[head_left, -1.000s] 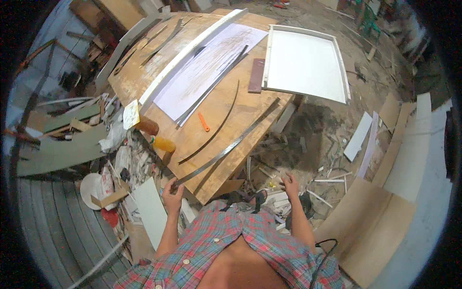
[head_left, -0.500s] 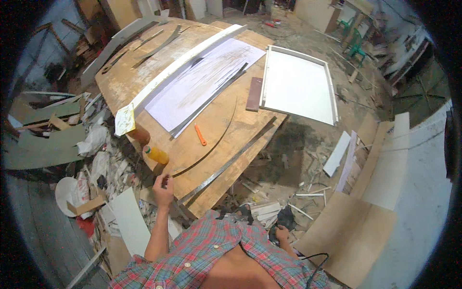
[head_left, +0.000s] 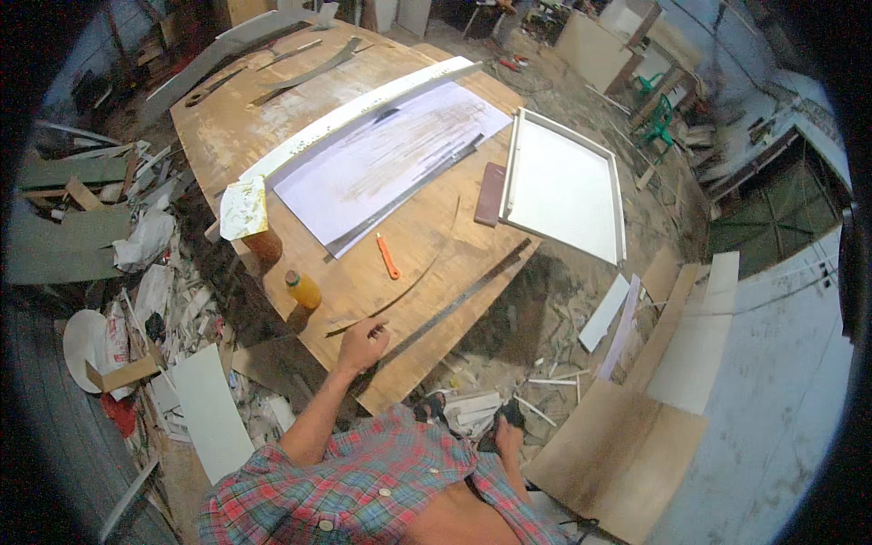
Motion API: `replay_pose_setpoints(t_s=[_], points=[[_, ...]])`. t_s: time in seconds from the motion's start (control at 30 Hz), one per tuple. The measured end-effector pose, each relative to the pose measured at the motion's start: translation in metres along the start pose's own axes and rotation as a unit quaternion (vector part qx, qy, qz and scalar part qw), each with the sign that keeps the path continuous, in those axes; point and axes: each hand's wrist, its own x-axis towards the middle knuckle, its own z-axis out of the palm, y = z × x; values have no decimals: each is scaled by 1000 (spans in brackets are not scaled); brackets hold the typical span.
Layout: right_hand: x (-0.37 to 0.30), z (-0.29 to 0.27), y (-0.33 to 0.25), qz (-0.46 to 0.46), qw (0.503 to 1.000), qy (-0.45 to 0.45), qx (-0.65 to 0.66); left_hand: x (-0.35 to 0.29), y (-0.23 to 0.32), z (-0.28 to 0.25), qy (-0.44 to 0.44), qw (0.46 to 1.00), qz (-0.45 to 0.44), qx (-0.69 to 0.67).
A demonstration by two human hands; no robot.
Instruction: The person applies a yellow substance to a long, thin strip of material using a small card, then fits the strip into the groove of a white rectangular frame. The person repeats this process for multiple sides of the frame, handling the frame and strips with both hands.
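My left hand [head_left: 365, 345] is over the near edge of the wooden worktable [head_left: 427, 341], its fingers curled. It lies between a thin curved dark strip [head_left: 422, 272] and a straight dark strip [head_left: 463, 298]; whether it touches either is unclear. What its fingers hold, if anything, is hidden. Low at my right side, my right hand [head_left: 510, 439] is closed beside a black object [head_left: 509, 415] too unclear to name. An orange utility knife [head_left: 388, 257] rests on the tabletop. Left of it stand a yellow bottle [head_left: 304, 291] and a brown container [head_left: 264, 245].
A long white panel strip [head_left: 354, 113] crosses the table beside a pale lilac sheet [head_left: 391, 168]. A white framed panel [head_left: 565, 186] overhangs the right edge, next to a brown block [head_left: 489, 193]. Scraps [head_left: 177, 300] litter the left floor; brown boards [head_left: 618, 459] lie at right.
My left hand has moved right, from beside the curved strip's near end to between the two strips. My right hand has shifted slightly left. The whole view has turned a little.
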Motion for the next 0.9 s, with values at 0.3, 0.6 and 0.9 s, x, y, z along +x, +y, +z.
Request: replay_pose_setpoints(t_s=[0.3,0.6,0.9], points=[[-54,71,138,99,983,-87,-126,-21,-27,-33,69,996,-48,-22],[-11,64,46,7,1000,-24,-19,-52,-53,-61,99,991,-77,43],[19,2,-57,131,991,5,40,-95,-140,-64,277,948,-149,50]])
